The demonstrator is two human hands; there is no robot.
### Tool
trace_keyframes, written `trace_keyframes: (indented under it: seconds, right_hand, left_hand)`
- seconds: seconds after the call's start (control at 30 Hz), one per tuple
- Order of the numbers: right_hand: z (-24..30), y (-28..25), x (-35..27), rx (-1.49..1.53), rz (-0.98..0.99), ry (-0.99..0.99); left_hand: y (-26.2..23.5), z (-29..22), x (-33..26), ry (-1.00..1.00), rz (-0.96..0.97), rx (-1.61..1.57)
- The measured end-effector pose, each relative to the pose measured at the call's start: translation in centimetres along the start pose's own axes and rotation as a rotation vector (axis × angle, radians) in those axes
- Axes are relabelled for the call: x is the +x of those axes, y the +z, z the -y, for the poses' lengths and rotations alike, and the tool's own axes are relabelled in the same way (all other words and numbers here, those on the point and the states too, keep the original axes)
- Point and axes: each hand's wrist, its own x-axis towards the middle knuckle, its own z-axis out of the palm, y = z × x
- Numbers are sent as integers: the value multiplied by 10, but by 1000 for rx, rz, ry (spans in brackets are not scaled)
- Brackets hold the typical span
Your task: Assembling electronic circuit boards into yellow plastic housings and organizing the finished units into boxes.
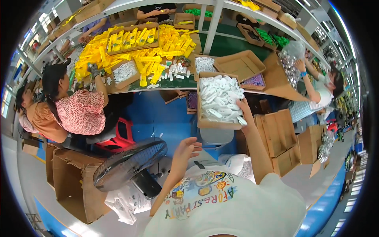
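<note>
I look down from a head camera at my two bare hands. My right hand (pixel 244 112) grips the near right corner of a cardboard box (pixel 217 123) full of white plastic parts (pixel 219 98), fingers curled over the rim, apparently to steady it where it juts past the counter (pixel 158 85) edge. My left hand (pixel 187 150) hovers lower, well apart from the box, fingers loosely spread and empty. Yellow plastic parts (pixel 138 51) crowd the green counter. A black fan (pixel 128 162) stands on the blue floor (pixel 158 114). Seated workers (pixel 81 110) and open cartons (pixel 73 185) fill the workshop.
</note>
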Motion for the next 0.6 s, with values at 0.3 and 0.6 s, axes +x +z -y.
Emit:
trace_keyframes:
  seconds: [0.3, 0.6]
  right_hand:
    - [-24, 72, 245, 174, 236, 225]
    - [-59, 57, 586, 132, 238, -49]
  left_hand:
    - [-45, -48, 27, 335, -245, -574]
    - [-51, -70, 102, 691, -748, -721]
